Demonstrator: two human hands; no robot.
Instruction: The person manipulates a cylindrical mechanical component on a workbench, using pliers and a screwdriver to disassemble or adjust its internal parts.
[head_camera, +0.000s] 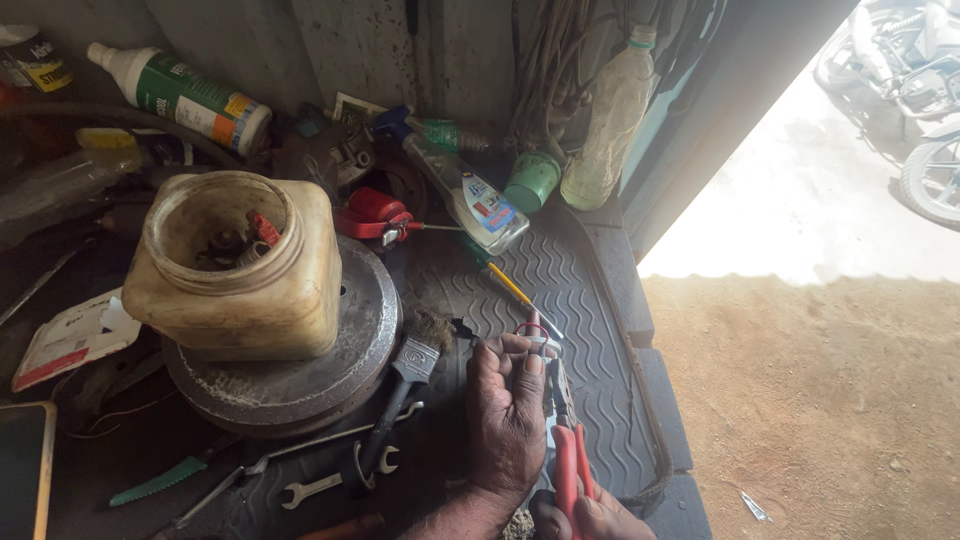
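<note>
The left hand (507, 400) lies flat on the dark ribbed mat (590, 300) of the bench, and its fingers pinch a small red and white wire (535, 335) near the mat's middle. So that grip is closed on the wire. The right hand (590, 520) is at the bottom edge, only partly in view, and its grip is clenched around the red handles of the pliers (565, 440). The pliers point up toward the wire, with their tip just beside the left fingers (the tip itself is too small and dark to see well). A brush (420, 355) with a black handle lies just left of the hand, and a wrench (335, 482) lies lower down. A big yellowish jar (240, 270) with small parts inside sits on a round metal drum (290, 380). A yellow screwdriver (515, 290) lies above the wire. I think the pliers could nip a finger, because the fingers are so close to the tip. The thin wire could also slip out and drop into the grooves of the mat, since it is held only by the fingertips.
</note>
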